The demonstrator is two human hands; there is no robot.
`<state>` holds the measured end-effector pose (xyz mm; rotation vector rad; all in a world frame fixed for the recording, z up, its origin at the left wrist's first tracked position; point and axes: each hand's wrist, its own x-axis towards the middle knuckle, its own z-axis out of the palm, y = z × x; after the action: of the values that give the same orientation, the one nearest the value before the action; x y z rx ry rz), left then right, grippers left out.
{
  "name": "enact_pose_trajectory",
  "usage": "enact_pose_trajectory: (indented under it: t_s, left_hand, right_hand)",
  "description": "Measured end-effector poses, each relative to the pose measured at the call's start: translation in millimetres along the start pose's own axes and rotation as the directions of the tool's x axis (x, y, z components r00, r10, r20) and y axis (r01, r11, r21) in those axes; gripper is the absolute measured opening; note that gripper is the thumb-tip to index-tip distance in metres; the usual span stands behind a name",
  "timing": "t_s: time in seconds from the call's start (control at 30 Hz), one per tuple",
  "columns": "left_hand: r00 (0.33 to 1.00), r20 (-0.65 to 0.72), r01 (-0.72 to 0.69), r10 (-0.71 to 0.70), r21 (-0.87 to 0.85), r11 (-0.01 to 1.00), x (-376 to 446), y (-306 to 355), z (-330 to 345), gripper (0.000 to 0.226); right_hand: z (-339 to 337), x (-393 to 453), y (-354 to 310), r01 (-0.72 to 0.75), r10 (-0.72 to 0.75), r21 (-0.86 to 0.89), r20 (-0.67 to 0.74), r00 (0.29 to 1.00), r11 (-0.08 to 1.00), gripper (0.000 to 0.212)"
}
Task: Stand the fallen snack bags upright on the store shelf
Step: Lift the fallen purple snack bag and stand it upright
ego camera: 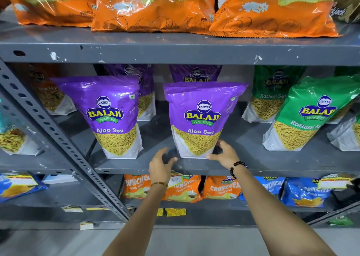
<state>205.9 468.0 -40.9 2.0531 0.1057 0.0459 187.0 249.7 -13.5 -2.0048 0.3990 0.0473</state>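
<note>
A purple Aloo Sev bag (200, 119) stands upright near the front edge of the grey middle shelf (272, 170). My right hand (224, 153) is at its lower right corner, thumb touching the base, fingers spread. My left hand (161, 165) hovers open just left of the bag's base, a small gap away from it. A second purple Aloo Sev bag (111, 115) stands upright to the left. Two more purple bags (194, 74) stand behind them.
Green Ratlami Sev bags (303, 115) stand and lean on the right. Orange chip bags (155, 8) fill the shelf above, overhanging its lip. Orange and blue Crunchem bags (220, 187) lie on the shelf below. A slanted perforated steel upright (64, 142) crosses the left.
</note>
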Motion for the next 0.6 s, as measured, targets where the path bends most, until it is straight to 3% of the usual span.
enact_pose_trajectory:
  t_s: [0.07, 0.17, 0.23, 0.3, 0.6]
  left_hand:
    - [0.973, -0.230, 0.021, -0.037, -0.075, 0.997, -11, -14, -15, 0.049]
    - [0.882, -0.451, 0.101, -0.135, -0.098, 0.990, -2, -32, -49, 0.090]
    - [0.877, -0.447, 0.182, -0.176, -0.029, 0.983, 12, -41, -72, 0.117]
    - [0.893, -0.409, 0.230, -0.187, 0.058, 0.972, 25, -45, -86, 0.129]
    - [0.888, -0.407, 0.275, -0.213, 0.101, 0.956, 41, -50, -87, 0.117]
  right_hand:
    - [0, 0, 0, -0.001, 0.001, 0.007, 0.009, 1.000, 1.000, 0.069]
    - [2, 0, -1, -0.005, 0.005, 0.012, -0.001, 1.000, 1.000, 0.069]
    - [5, 0, -2, -0.009, 0.009, 0.015, -0.010, 1.000, 1.000, 0.069]
    - [5, 0, -2, -0.010, 0.010, 0.019, -0.017, 1.000, 1.000, 0.068]
    - [5, -1, -2, 0.002, -0.002, 0.018, -0.029, 1.000, 1.000, 0.066]
